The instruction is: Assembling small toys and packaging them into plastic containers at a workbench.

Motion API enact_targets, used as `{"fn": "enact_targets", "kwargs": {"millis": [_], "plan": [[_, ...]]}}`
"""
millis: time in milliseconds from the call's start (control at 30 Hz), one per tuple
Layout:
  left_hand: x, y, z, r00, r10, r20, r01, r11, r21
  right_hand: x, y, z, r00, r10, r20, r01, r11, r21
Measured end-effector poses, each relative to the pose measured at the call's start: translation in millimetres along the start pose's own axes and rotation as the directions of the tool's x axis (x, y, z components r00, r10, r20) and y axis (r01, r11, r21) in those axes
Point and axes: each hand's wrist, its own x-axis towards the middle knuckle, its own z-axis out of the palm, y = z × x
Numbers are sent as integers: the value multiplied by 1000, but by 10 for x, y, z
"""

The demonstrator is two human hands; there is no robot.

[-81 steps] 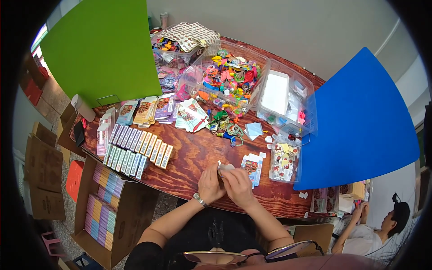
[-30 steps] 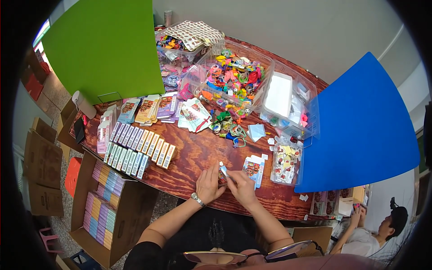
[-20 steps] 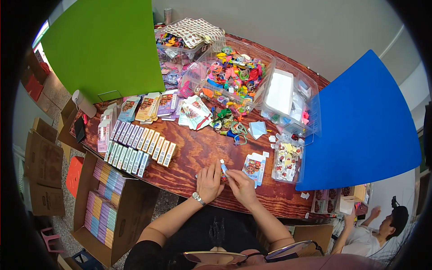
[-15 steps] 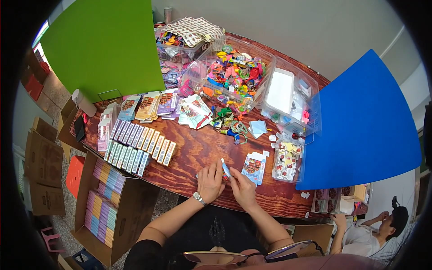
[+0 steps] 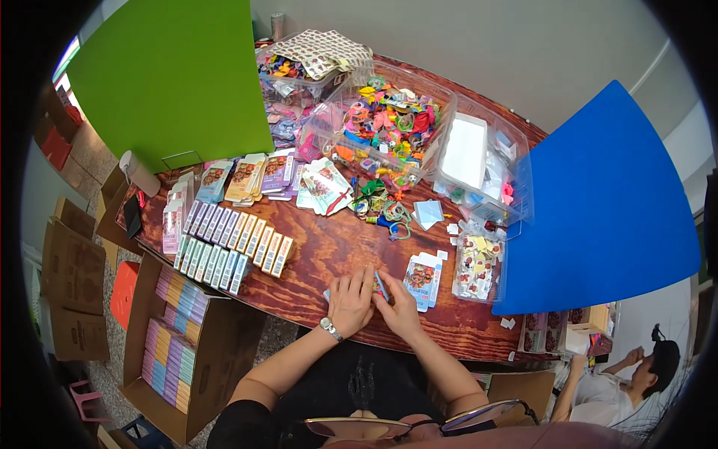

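At the table's near edge, my left hand (image 5: 350, 303), with a watch on its wrist, lies palm down over a small light-blue printed carton (image 5: 380, 286). My right hand (image 5: 400, 313) closes on the carton's right side, fingers bent and close to the left fingertips. Most of the carton is hidden under both hands. Just right of my right hand lies a small pile of flat blue printed cartons (image 5: 422, 280). Left of my hands, two rows of filled small boxes (image 5: 232, 239) stand on edge.
Clear bins of colourful small toys (image 5: 396, 123) stand at the back. A clear tray of small printed pieces (image 5: 479, 266) sits right, before a blue panel (image 5: 598, 217). A green panel (image 5: 172, 82) rises left. An open carton of packed boxes (image 5: 202, 359) stands below left; another person (image 5: 621, 389) sits right.
The carton has tipped lower between my hands, and its raised white end no longer shows. My right hand has drawn slightly closer to the left. The other person's near arm has shifted.
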Motion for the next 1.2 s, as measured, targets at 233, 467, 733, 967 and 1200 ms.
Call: {"fn": "enact_targets", "kwargs": {"millis": [233,467,733,967,1200], "plan": [[38,-246,-73,942,-61,-329,-28,966,-257,116,292,56,834,430,346,-440,142,886],[-25,-319,101,997,-37,-64,-17,726,-688,178,323,238,817,257,517,-566,178,805],[-168,-508,280,962,-265,73,236,663,-710,647,734,25,881,347,320,-384,922,57],[-159,-421,293,974,-220,-60,151,822,-549,1139,1115,-31,969,148,-198,-230,834,-501],[-278,-479,287,956,-290,-37,223,805,-550,1030,1022,-75,995,57,86,-31,959,-282]]}}
